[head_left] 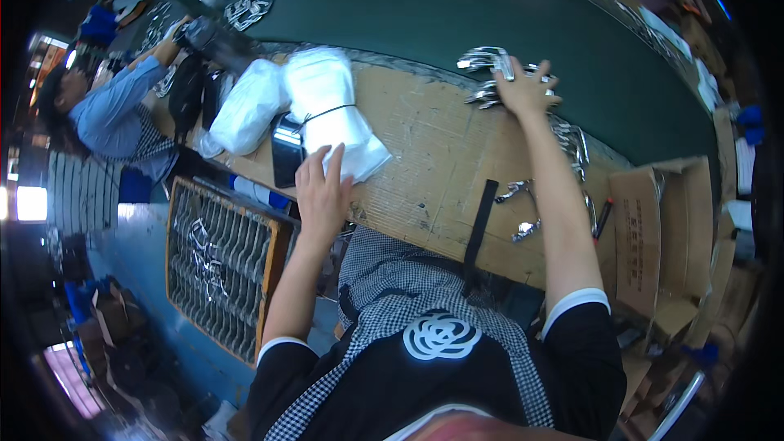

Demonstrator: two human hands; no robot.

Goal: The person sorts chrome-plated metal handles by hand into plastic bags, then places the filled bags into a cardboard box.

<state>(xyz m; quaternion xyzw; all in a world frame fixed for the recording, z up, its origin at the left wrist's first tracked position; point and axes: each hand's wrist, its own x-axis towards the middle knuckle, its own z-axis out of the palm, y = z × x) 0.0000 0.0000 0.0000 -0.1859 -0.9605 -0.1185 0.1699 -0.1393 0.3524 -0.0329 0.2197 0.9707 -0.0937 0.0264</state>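
While the right hand [524, 90] is spread open over the shiny metal parts [488, 65] at the green belt [457, 8] edge and the left hand [322, 188] is pressed flat on the white bags [327, 102], parts could be knocked onto the belt by an overreach.

Bare brown cardboard-covered bench top [433, 147] lies open between the white plastic bags [322, 102] at left and the shiny metal parts [490, 73] far right. A black strap [480, 224] crosses the near edge, and an open cardboard box [661, 237] blocks the right.

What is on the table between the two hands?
In the head view, only bare cardboard tabletop lies between the left hand and the right hand on the shiny metal parts.
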